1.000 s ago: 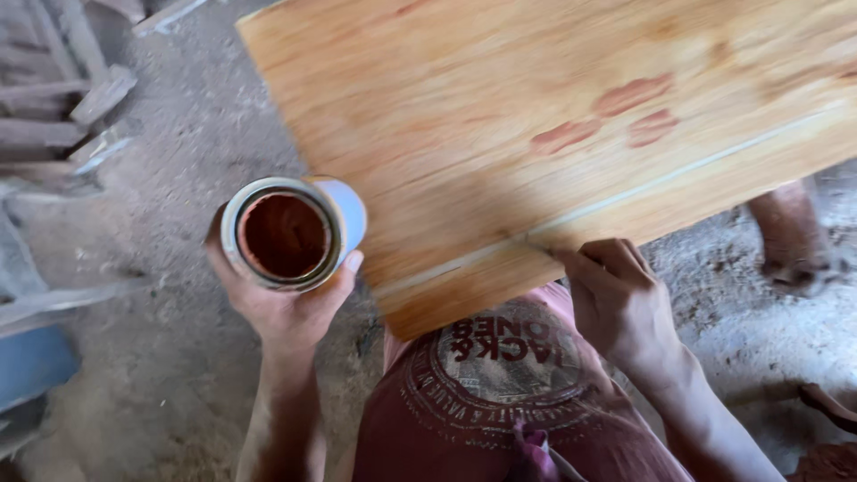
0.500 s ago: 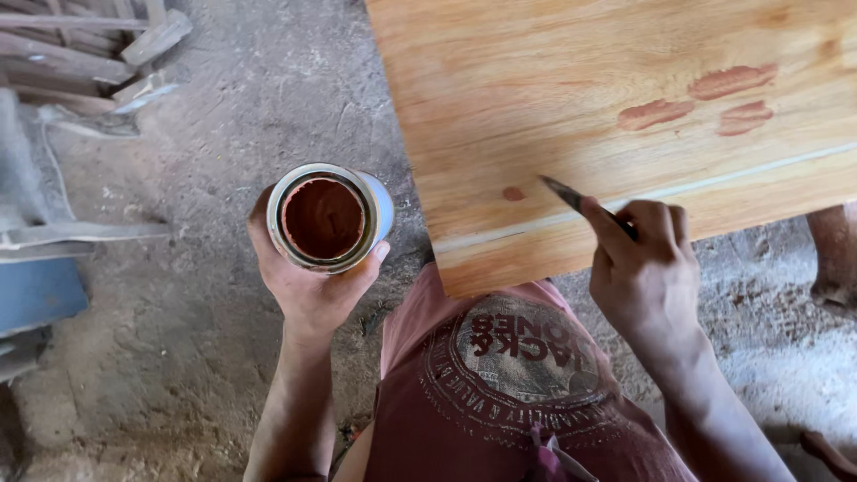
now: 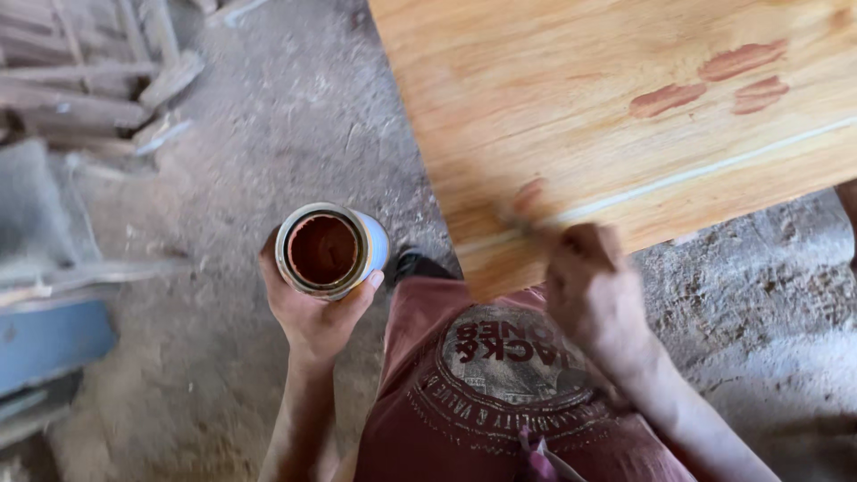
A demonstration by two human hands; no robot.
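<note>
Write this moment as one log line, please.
left hand: holds open round metal can of reddish-brown stain | right hand: blurred, at near edge of pale wooden board | red-brown dabs on board

We counted one open tin (image 3: 328, 249) of reddish-brown stain, one wooden board (image 3: 616, 116), four reddish stain marks (image 3: 665, 98) on it, and two hands (image 3: 312, 312), ours.

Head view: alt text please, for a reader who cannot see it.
The right hand, blurred, works at the near edge of a wooden board bearing reddish-brown stain patches. The left hand holds an open can of reddish-brown liquid.
</note>
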